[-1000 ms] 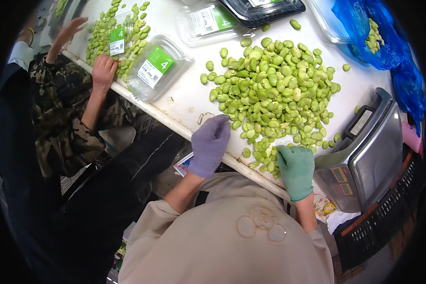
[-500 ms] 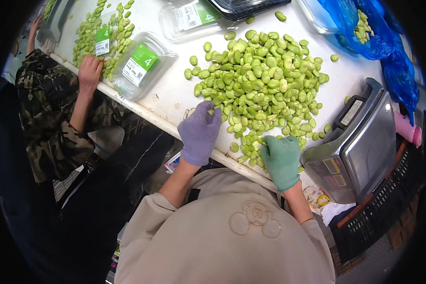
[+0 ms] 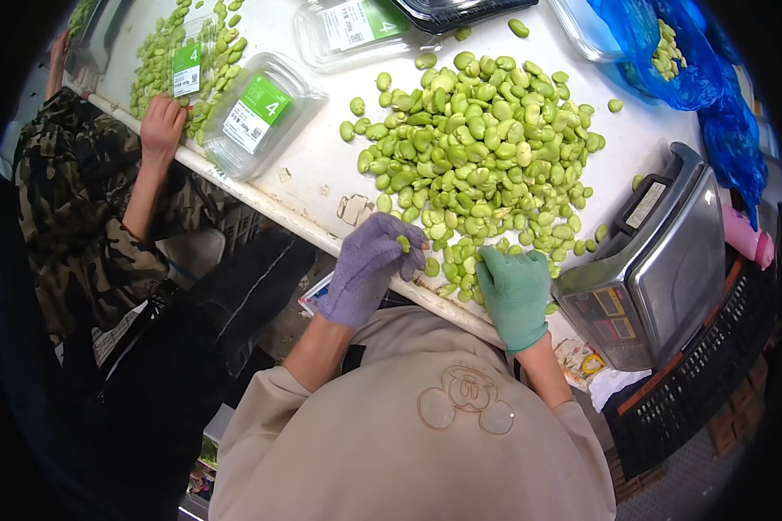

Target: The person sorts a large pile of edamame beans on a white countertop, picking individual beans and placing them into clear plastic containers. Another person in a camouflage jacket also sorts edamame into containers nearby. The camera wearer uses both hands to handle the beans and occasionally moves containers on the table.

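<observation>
A large heap of shelled green broad beans [image 3: 487, 139] lies on the white table. My left hand [image 3: 365, 265], in a purple glove, is over the table's near edge with a single broad bean [image 3: 403, 244] pinched between thumb and fingers. At the near side of the heap, my right hand [image 3: 516, 297] in a green glove rests its curled fingers down among the beans. Its fingertips are hidden from view, so what they hold, if anything, cannot be made out.
A metal weighing scale [image 3: 660, 269] stands right of the heap. A blue plastic bag [image 3: 712, 95] holding beans lies at the far right. Clear labelled containers [image 3: 261, 113] and a black tray [image 3: 465, 13] sit beyond. At left, a co-worker's hand [image 3: 161, 128] is beside another bean pile.
My left hand has drawn back from the heap toward the table edge and turned, showing a bean in its fingers. My right hand has hardly moved.
</observation>
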The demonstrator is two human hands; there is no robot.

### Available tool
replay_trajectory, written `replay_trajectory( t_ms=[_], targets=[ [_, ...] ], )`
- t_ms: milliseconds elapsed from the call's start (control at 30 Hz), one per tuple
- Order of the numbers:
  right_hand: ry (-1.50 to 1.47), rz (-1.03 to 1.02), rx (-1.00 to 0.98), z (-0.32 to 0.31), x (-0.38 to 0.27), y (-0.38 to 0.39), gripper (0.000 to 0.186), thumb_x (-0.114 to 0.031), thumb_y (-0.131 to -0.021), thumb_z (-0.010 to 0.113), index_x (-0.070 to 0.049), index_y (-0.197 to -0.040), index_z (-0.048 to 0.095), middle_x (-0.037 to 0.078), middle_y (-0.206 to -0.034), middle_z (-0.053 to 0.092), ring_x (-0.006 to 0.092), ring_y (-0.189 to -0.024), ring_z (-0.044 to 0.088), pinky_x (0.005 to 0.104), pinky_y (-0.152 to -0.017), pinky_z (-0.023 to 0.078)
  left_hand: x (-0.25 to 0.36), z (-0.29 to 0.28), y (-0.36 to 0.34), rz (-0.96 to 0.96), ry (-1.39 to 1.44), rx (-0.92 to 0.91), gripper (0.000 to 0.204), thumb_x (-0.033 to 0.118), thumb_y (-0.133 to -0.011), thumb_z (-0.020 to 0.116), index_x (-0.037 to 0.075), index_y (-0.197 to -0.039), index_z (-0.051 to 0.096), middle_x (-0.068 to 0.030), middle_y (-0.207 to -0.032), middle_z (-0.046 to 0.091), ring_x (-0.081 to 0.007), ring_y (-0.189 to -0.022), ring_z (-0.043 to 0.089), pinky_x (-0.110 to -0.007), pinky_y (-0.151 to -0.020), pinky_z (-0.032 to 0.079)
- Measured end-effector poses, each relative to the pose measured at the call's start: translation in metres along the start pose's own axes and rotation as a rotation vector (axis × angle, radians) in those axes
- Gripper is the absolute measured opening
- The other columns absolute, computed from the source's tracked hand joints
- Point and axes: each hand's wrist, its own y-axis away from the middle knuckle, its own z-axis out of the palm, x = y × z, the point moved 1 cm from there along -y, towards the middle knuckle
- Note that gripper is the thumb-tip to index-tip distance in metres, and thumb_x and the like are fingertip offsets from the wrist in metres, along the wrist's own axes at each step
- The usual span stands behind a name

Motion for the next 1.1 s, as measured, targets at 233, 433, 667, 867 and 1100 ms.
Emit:
replay_trajectory(
  t_ms=[233, 433, 667, 867, 1100],
  targets=[
    [-0.037, 0.039, 0.095, -0.002, -0.003, -0.006, 0.010, -0.012, -0.080, 0.073, -0.010, -0.078, 0.063, 0.008, -0.059, 0.056, 0.0297, -0.058, 0.053, 0.0417, -0.065, 0.040, -0.020, 0.001, 0.012, -0.121, 0.156, -0.106, 0.026, 0.020, -0.090, 0.060, -0.001, -0.103, 0.057, -0.0193, -0.102, 0.062, -0.0251, -0.082, 0.061, -0.032, -0.069, 0.047],
    [-0.427, 0.141, 0.073, -0.034, -0.023, 0.006, 0.005, -0.011, -0.081, 0.073, -0.010, -0.081, 0.068, 0.006, -0.059, 0.056, 0.0284, -0.061, 0.052, 0.0403, -0.063, 0.039, -0.027, 0.017, 0.017, -0.263, -0.031, -0.077, 0.036, 0.025, -0.103, 0.051, -0.003, -0.126, 0.055, -0.0156, -0.112, 0.065, -0.0207, -0.092, 0.066, -0.030, -0.073, 0.051],
    [-0.369, 0.117, 0.002, -0.025, -0.019, 0.015, 0.010, -0.013, -0.082, 0.072, -0.010, -0.092, 0.069, 0.005, -0.062, 0.059, 0.0283, -0.065, 0.055, 0.0409, -0.064, 0.040, -0.026, 0.010, 0.014, 0.033, -0.445, -0.061, 0.029, 0.028, -0.103, 0.052, 0.001, -0.094, 0.058, -0.0111, -0.094, 0.060, -0.0152, -0.073, 0.055, -0.028, -0.066, 0.046],
    [-0.084, -0.022, -0.010, 0.001, -0.028, 0.010, 0.027, -0.018, -0.080, 0.073, -0.011, -0.105, 0.066, 0.008, -0.068, 0.057, 0.0281, -0.069, 0.058, 0.0421, -0.070, 0.041, -0.013, 0.001, 0.017, -0.142, 0.003, 0.010, 0.038, 0.030, -0.104, 0.052, 0.005, -0.074, 0.050, -0.0081, -0.072, 0.053, -0.0137, -0.060, 0.045, -0.026, -0.055, 0.038],
    [-0.041, 0.160, 0.110, -0.003, 0.001, 0.027, 0.008, -0.010, -0.079, 0.070, -0.008, -0.086, 0.071, 0.012, -0.069, 0.062, 0.0321, -0.067, 0.059, 0.0439, -0.066, 0.042, 0.001, 0.012, 0.022, -0.142, -0.631, 0.081, 0.035, 0.026, -0.102, 0.056, 0.000, -0.079, 0.058, -0.0053, -0.069, 0.058, -0.0122, -0.058, 0.053, -0.026, -0.056, 0.043]
  ],
)
